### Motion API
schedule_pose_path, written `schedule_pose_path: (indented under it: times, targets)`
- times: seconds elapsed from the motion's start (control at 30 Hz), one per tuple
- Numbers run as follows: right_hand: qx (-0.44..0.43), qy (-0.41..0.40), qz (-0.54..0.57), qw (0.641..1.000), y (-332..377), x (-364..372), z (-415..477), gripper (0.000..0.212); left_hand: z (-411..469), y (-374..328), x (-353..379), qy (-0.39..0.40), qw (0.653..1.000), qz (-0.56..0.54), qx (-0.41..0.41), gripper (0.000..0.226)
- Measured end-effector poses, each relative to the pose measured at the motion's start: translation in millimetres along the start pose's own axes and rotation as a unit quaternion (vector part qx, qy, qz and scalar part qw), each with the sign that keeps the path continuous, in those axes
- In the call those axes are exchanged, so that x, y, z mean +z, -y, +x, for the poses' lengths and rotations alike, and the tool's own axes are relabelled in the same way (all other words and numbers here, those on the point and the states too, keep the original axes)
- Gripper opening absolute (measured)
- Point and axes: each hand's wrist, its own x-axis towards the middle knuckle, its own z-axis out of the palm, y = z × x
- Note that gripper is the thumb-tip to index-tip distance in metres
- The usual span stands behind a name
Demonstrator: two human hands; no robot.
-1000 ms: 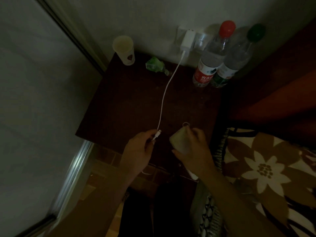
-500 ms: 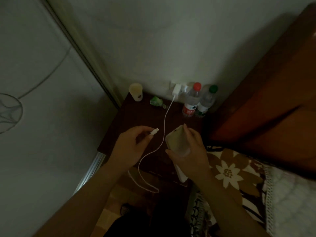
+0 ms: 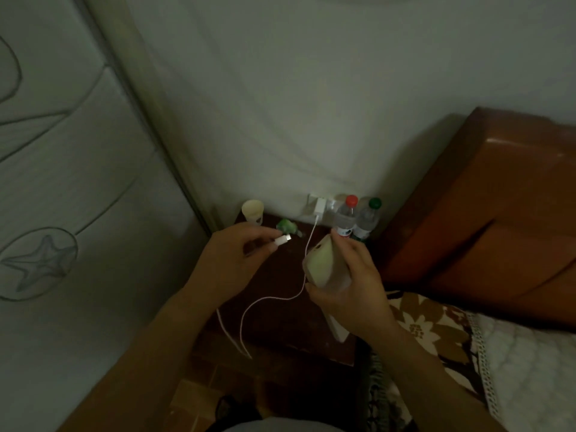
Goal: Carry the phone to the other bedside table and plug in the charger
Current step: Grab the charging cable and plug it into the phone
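My right hand [image 3: 349,285] grips the phone [image 3: 321,265], pale-backed and tilted, above the dark bedside table [image 3: 280,275]. My left hand [image 3: 233,257] pinches the white cable plug [image 3: 283,239], whose tip points toward the phone with a gap between them. The white cable [image 3: 274,299] loops down over the table's front and runs up behind the phone to the white charger [image 3: 319,206] in the wall socket.
On the table's back edge stand a paper cup [image 3: 252,211], a green object [image 3: 287,226] and two water bottles [image 3: 346,219], [image 3: 367,218]. An orange-brown headboard [image 3: 486,213] and a floral bed cover [image 3: 436,332] lie to the right. A patterned panel [image 3: 62,198] closes the left.
Both hands have risen away from the table with the plug and phone. The view has pulled back, and slack cable now hangs in a loop over the table front.
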Motion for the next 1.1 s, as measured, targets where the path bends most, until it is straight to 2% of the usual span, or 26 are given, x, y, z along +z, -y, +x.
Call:
schedule_pose_path:
  times: [0.33, 0.77, 1.1]
  targets:
    - [-0.050, -0.022, -0.036, 0.998, 46, 13, -9, 0.093, -7, 3, -38, 0.088, 0.993, -0.027, 0.068, 0.021]
    - [-0.049, -0.036, -0.072, 0.996, 56, 19, -31, 0.093, -14, 5, -41, 0.121, 0.988, -0.061, 0.075, 0.018]
    - [-0.061, -0.013, -0.058, 0.996, 53, 11, -36, 0.089, -8, -1, -31, 0.142, 0.984, -0.056, 0.092, 0.018]
